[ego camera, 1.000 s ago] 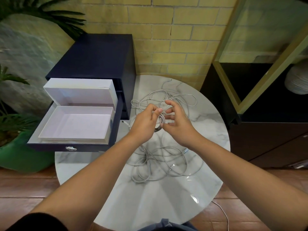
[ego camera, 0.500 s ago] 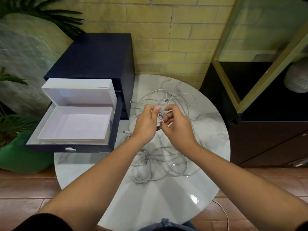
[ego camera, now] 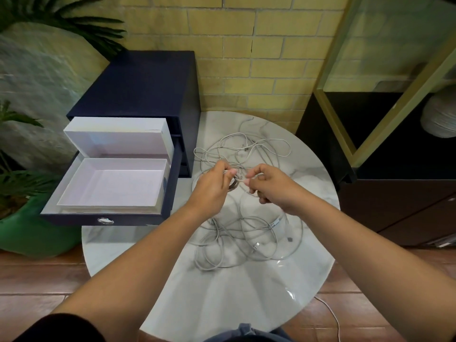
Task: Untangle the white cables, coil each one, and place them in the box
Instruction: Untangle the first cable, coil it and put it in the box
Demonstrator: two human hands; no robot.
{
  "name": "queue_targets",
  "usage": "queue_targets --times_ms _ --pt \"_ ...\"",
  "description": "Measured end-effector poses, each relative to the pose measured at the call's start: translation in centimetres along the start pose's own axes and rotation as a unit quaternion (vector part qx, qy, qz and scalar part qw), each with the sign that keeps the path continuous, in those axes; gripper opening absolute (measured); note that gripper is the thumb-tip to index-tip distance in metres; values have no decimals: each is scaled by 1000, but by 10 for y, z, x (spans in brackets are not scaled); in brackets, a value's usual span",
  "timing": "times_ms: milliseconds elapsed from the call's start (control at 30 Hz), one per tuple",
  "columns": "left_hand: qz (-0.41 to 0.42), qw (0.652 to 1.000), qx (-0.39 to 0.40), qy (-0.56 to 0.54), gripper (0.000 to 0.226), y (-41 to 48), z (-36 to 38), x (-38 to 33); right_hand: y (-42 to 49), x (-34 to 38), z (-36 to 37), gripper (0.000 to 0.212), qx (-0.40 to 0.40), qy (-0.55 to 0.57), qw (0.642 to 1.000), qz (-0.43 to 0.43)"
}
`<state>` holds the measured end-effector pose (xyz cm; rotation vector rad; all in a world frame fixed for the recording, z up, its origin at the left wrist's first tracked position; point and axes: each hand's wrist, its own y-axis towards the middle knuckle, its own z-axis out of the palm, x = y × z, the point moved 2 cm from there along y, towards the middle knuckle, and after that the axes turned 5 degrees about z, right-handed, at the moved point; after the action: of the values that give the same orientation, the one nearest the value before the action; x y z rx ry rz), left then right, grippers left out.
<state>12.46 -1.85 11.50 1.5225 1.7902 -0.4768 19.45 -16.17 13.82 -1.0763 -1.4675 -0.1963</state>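
Note:
A tangle of white cables [ego camera: 243,236] sprawls over the round marble table [ego camera: 222,292], with more loops farther back [ego camera: 249,146]. My left hand [ego camera: 212,191] grips a small coil of white cable [ego camera: 234,185] just above the table's middle. My right hand [ego camera: 274,188] pinches a strand of the same cable right beside the coil, its fingers curled. An open white box [ego camera: 108,186] with its lid tipped up sits in a pulled-out drawer to the left of my hands; nothing lies inside it.
The navy drawer cabinet [ego camera: 145,87] stands against the brick wall at the table's left. A dark cabinet with a gold frame [ego camera: 394,149] is close on the right. A green plant pot [ego camera: 32,233] sits on the floor at left. One stray cable [ego camera: 330,314] trails on the floor.
My hands have drawn slightly apart: the right hand slid to the right with a strand pinched, while the left keeps hold of the small coil.

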Motion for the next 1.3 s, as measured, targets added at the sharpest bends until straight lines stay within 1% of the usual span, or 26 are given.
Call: queue_targets --times_ms 67,100,167,233,300,400,467,533,567,633,667,767,833,867,933,1033,1100,1167,1200,1233,1267,1300 --pt "-23 999 17 -41 22 -1 -2 3 0 1 -7 10 -18 -134 991 -18" --pt "-20 998 37 -54 23 -2 -3 4 0 2 -9 13 -17 -168 985 -22" --pt "-3 996 67 -63 26 -3 -2 6 -2 4 -10 11 -6 -179 983 -30" --pt "-12 996 61 -70 27 -2 0 7 -4 4 -6 6 12 -162 986 -42" --pt "-45 994 50 -81 29 0 5 6 -6 4 -1 2 16 -170 983 -63" --pt "-102 988 35 -108 30 2 11 5 -7 2 7 7 -2 -199 976 -93" --pt "-111 990 22 -80 33 2 11 5 -5 4 4 10 -27 -232 966 -112" --pt "-107 993 22 -54 36 1 9 7 -1 9 -4 12 -70 -289 944 -143" --pt "-110 992 30 -62 37 2 9 9 1 10 -8 13 -97 -317 930 -160" --pt "-135 981 43 -135 36 4 8 9 5 10 -14 9 -145 -343 908 -190" --pt "-152 969 43 -188 36 5 8 7 7 7 -15 7 -161 -334 908 -197" --pt "-200 919 34 -338 34 7 10 -4 13 -5 -14 5 -184 -251 932 -183" --pt "-215 882 46 -416 32 7 13 -11 16 -11 -12 8 -186 -182 952 -164" --pt "-215 871 57 -438 31 6 14 -12 17 -13 -11 9 -183 -142 961 -149" --pt "-206 874 66 -435 28 5 18 -15 17 -17 -7 10 -164 -55 978 -119" --pt "-211 888 13 -408 30 7 22 -16 15 -19 5 16 -117 63 987 -93" --pt "-214 897 -22 -387 33 11 25 -14 14 -20 13 26 -78 172 979 -76" --pt "-212 907 -35 -363 30 13 26 -11 12 -20 17 32 -41 254 964 -66" --pt "-209 909 -30 -360 31 14 26 -11 12 -20 17 30 -26 257 963 -76" --pt "-207 910 -18 -360 34 14 26 -12 11 -20 16 25 -20 231 968 -94" --pt "-205 911 -5 -357 40 14 26 -12 11 -20 15 20 -22 201 973 -111" --pt "-206 916 5 -344 44 13 25 -13 11 -21 14 21 -36 176 977 -118"
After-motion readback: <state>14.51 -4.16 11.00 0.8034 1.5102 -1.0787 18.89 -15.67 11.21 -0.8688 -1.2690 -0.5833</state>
